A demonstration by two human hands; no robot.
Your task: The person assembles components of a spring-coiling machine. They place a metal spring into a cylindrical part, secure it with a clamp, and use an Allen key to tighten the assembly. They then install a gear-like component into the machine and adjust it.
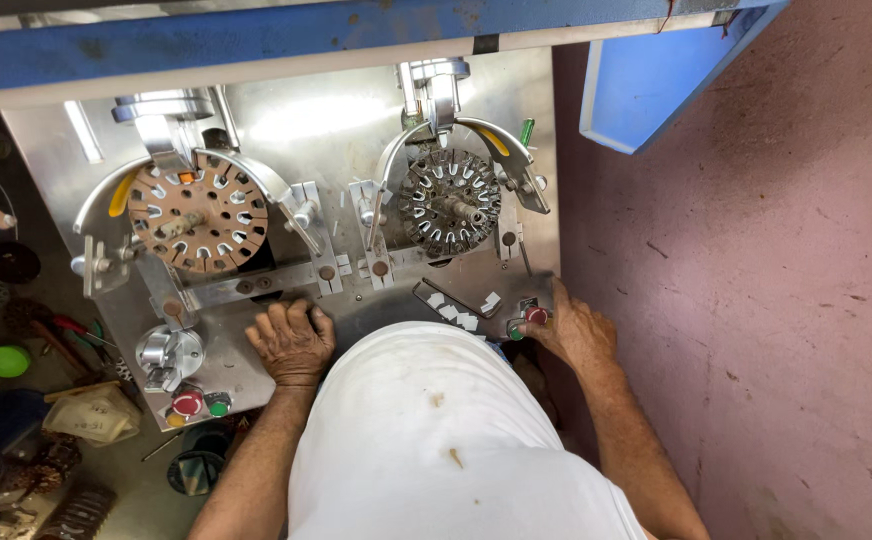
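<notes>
I look down on a steel machine table (316, 130) with two round slotted fixtures. A brown slotted disc (196, 213) sits at the left. At the right, a dark metal slotted core (450, 203) sits under a curved guard. My left hand (292, 343) rests flat on the table's front edge, fingers curled, holding nothing. Over at the front right corner, my right hand (570, 330) touches a red push button (535, 315) beside a green one (515, 334). Small white paper pieces (459, 315) lie between the hands.
A second red button (187, 403) and green button (218, 407) sit at the front left, near a shiny metal knob (167, 355). Tools, a green lid (6, 360) and dark parts clutter the floor at left. A blue bin (656, 70) stands at the upper right beside pink floor.
</notes>
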